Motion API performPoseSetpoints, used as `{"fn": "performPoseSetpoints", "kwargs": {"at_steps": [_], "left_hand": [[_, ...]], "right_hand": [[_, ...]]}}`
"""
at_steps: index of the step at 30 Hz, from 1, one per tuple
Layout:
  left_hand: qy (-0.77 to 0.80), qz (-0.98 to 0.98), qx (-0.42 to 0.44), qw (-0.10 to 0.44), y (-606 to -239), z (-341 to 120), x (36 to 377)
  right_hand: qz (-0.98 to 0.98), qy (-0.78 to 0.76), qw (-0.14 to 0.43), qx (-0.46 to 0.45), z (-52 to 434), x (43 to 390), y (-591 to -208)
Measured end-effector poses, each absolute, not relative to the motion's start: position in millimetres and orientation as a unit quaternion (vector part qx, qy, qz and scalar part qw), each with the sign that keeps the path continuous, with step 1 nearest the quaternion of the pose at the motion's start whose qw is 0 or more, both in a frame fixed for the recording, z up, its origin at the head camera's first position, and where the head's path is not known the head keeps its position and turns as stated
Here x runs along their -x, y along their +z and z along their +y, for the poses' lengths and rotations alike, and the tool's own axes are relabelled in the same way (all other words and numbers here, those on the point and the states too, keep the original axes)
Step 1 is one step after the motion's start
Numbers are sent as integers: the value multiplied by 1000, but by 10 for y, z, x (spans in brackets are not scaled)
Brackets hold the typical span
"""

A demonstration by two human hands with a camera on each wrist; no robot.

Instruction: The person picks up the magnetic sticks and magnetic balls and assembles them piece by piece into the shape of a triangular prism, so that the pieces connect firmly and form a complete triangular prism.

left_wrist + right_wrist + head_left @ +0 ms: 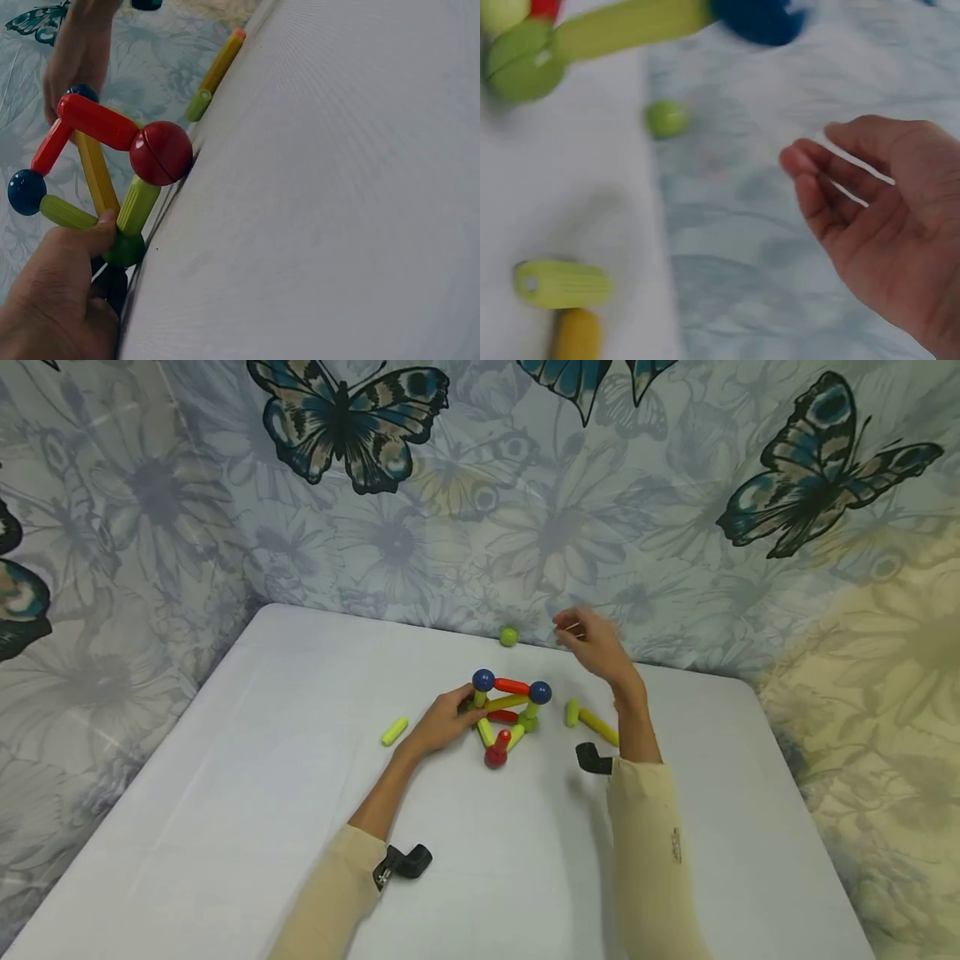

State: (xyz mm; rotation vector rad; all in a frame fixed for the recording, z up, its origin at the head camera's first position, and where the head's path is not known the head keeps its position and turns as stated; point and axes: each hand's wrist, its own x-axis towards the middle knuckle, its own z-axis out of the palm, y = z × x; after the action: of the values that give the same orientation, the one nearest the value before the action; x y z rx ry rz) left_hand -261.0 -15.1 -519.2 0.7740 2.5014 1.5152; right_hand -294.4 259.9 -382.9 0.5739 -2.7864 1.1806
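While the left hand (444, 724) is gripping a lime rod at the base of the rod-and-ball frame (508, 714), apparently to steady it on the surface (300, 793), the right hand (596, 645) is hovering released and empty. The green ball (508, 636) is lying just beyond its fingertips, apart, near the surface's far edge.

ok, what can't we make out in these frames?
- Left hand: the head view hides its fingertips behind the rod-and-ball frame; the left wrist view cuts the hand off at the edge.
- Right hand: motion-blurred in both views; nothing visible in its grip.
- Green ball: small, and blurred in the right wrist view.
- Black clips at the sleeves: partly covered.
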Motion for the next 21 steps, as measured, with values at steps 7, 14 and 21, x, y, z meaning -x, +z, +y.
{"fn": "performPoseSetpoints", "kwargs": {"at_steps": [7, 14, 21], "left_hand": [[497, 826, -256, 68, -5163, -157, 2600], [513, 816, -257, 69, -5176, -159, 2581], [516, 815, -258, 64, -5183, -174, 2579]], "right_hand": [[-916, 261, -112, -282, 2444, 3543, -4419], [-953, 174, -99, -226, 2309, 3562, -4584], [-961, 169, -121, -182, 2361, 3468, -4492]]}}
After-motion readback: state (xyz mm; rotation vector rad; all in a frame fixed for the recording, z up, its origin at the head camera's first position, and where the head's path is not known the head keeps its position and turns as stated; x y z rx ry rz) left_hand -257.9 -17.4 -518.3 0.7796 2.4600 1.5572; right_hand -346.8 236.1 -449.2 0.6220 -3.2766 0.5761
